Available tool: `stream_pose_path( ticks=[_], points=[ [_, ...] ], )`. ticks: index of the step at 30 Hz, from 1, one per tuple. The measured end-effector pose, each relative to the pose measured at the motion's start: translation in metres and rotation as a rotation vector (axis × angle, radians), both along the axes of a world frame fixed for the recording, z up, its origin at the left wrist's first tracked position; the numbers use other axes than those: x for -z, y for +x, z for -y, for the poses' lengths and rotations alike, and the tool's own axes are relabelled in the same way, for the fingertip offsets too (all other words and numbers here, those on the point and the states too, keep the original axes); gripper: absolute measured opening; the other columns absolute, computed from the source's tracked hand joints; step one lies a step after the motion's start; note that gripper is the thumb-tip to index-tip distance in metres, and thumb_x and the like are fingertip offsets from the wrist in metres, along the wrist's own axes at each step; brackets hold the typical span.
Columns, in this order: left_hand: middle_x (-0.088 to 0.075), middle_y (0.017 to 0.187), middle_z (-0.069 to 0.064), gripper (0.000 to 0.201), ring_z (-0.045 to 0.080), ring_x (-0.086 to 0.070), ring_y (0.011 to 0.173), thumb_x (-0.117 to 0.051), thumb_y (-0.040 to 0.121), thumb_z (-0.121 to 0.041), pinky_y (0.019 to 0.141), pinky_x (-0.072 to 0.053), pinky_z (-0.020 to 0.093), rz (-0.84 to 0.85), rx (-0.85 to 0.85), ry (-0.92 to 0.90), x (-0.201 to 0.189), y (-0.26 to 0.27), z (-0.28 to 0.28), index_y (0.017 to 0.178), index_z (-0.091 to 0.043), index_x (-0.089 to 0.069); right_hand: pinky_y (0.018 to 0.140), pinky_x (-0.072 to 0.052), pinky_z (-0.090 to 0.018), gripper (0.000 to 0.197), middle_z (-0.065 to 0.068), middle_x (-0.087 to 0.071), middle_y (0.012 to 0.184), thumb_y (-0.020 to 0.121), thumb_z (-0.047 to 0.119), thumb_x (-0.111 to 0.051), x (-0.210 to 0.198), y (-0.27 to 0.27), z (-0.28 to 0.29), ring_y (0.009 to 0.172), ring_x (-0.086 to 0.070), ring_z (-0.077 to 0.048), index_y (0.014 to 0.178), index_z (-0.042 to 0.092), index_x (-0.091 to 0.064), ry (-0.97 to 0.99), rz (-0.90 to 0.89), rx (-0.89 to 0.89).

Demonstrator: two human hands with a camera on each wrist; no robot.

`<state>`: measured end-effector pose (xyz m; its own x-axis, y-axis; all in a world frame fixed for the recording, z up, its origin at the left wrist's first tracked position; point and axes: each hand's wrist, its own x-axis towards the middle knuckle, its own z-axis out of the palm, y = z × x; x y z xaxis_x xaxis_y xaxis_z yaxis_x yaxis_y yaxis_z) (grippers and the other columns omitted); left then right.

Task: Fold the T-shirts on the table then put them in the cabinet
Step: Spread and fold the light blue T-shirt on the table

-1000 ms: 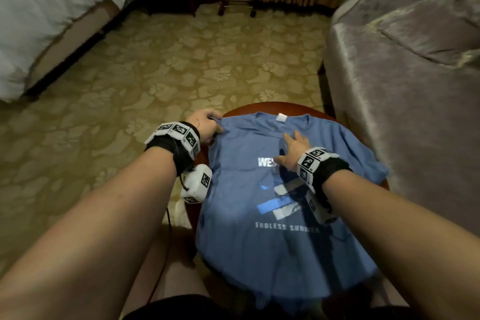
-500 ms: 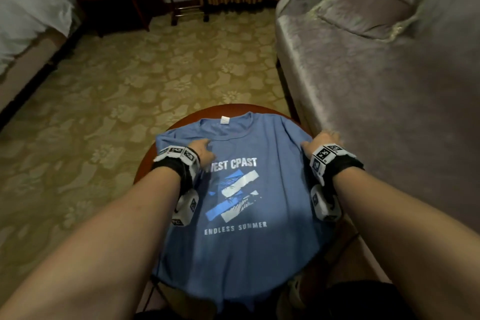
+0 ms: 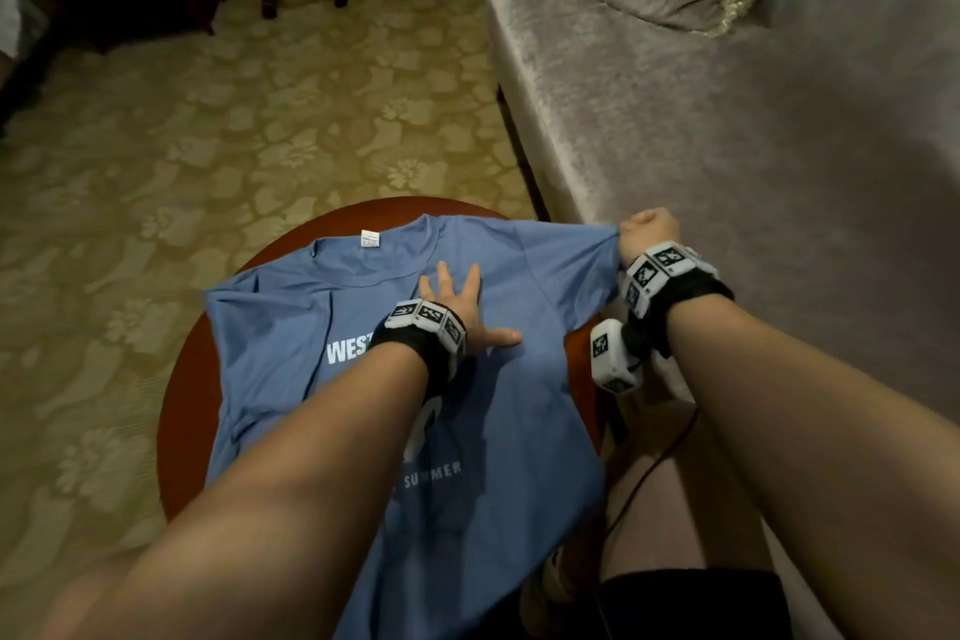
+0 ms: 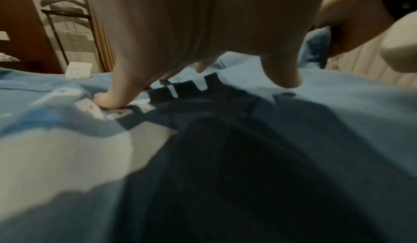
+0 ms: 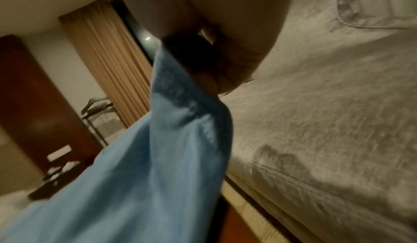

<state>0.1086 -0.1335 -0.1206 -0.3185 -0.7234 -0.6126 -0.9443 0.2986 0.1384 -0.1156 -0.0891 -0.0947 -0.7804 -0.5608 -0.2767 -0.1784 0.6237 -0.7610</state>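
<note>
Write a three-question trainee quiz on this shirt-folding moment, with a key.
1. True or false: the left hand lies flat with fingers spread on the blue T-shirt.
2. What does the right hand grip? A) the neck label B) the sleeve end C) the hem
3. Fill in: the shirt lies on a round ____ table.

Key: 1 true; 2 B; 3 wooden.
</note>
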Motion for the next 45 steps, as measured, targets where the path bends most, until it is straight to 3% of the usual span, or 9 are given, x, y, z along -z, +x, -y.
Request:
stream_pose_path(
  ticks=[7,11,19,23,27,33,38,41,45],
  points=[
    [0.020,0.158,0.007,0.120,0.041,0.013,0.144,-0.053,0.061,-0.087,0.113,-0.007,0.060,0.078,0.023,-0.017,-0.008,-0.001,0.000,0.150,-0.038,0.011,0.102,-0.044,-0.038,0.058,-0.018,-0.048,0.138,0.090,0.009,-0.060,0.008,-0.003,0.005,0.121,-0.051,-0.034,0.144,0.008,-0.036,-0.029,0.312,-0.028],
    [0.019,0.158,0.009,0.114,0.042,0.012,0.144,-0.048,0.065,-0.087,0.113,-0.006,0.059,0.110,0.013,-0.029,-0.008,-0.005,-0.002,0.150,-0.038,0.011,0.059,-0.046,-0.019,0.026,-0.015,-0.057,0.113,0.096,0.026,-0.054,-0.001,0.003,-0.009,0.071,-0.054,-0.021,0.106,0.004,-0.060,0.201,0.398,-0.226],
    [0.016,0.159,0.008,0.114,0.042,0.008,0.144,-0.047,0.064,-0.088,0.113,-0.008,0.059,0.094,-0.001,-0.045,-0.009,-0.005,0.000,0.150,-0.039,0.009,0.070,-0.054,-0.044,0.034,-0.022,-0.060,0.106,0.093,0.024,-0.057,0.007,0.001,-0.016,0.083,-0.062,-0.035,0.121,0.007,-0.050,0.313,0.614,-0.184],
    [0.016,0.159,0.009,0.113,0.042,0.008,0.144,-0.045,0.063,-0.090,0.114,-0.008,0.059,0.070,-0.024,-0.026,-0.009,-0.003,0.003,0.149,-0.041,0.008,0.040,-0.052,-0.030,0.007,-0.012,-0.049,0.073,0.086,0.007,-0.047,0.009,-0.002,-0.022,0.051,-0.053,-0.027,0.092,0.007,-0.050,0.143,0.771,0.022],
    [0.015,0.159,0.009,0.111,0.042,0.008,0.144,-0.046,0.064,-0.089,0.115,-0.006,0.058,0.053,-0.047,0.006,-0.015,-0.003,0.006,0.150,-0.040,0.005,0.073,-0.057,-0.033,0.023,0.008,-0.060,0.087,0.080,0.001,-0.040,0.022,-0.008,-0.020,0.074,-0.058,-0.006,0.088,0.018,-0.052,-0.101,0.909,0.196],
    [-0.012,0.159,0.010,0.090,0.033,-0.022,0.143,-0.055,0.082,-0.064,0.116,-0.024,0.045,-0.131,-0.177,0.031,-0.030,0.003,0.015,0.152,-0.026,-0.015,0.076,-0.050,-0.042,0.019,-0.016,-0.058,0.081,0.088,0.003,-0.051,-0.018,0.010,-0.003,0.082,-0.059,-0.031,0.073,0.014,-0.054,-0.051,0.570,-0.119],
    [-0.043,0.144,0.007,0.051,0.022,-0.058,0.107,-0.049,0.097,-0.014,0.084,-0.044,0.014,-0.444,-0.445,-0.052,-0.042,0.029,0.016,0.145,-0.008,-0.034,0.065,-0.049,-0.026,0.014,0.002,-0.065,0.067,0.085,0.008,-0.063,-0.064,0.086,0.008,0.068,-0.061,-0.012,0.075,0.017,-0.062,-0.060,0.559,-0.660],
    [-0.047,0.139,0.020,0.040,0.033,-0.047,0.125,-0.039,0.100,-0.016,0.101,-0.037,0.031,-0.443,-0.522,-0.177,-0.045,0.046,0.020,0.137,-0.002,-0.043,0.074,-0.056,-0.028,0.009,-0.005,-0.069,0.079,0.090,0.006,-0.056,-0.070,0.098,0.015,0.074,-0.068,-0.018,0.084,0.011,-0.061,-0.159,0.639,-0.595],
    [-0.045,0.142,0.019,0.044,0.035,-0.043,0.129,-0.037,0.102,-0.032,0.106,-0.034,0.037,-0.468,-0.551,-0.128,-0.039,0.054,0.024,0.136,-0.005,-0.046,0.086,-0.055,-0.040,0.010,-0.008,-0.062,0.081,0.087,0.008,-0.059,-0.047,0.072,0.020,0.078,-0.061,-0.022,0.079,0.014,-0.060,0.011,0.162,-0.505]
  ],
)
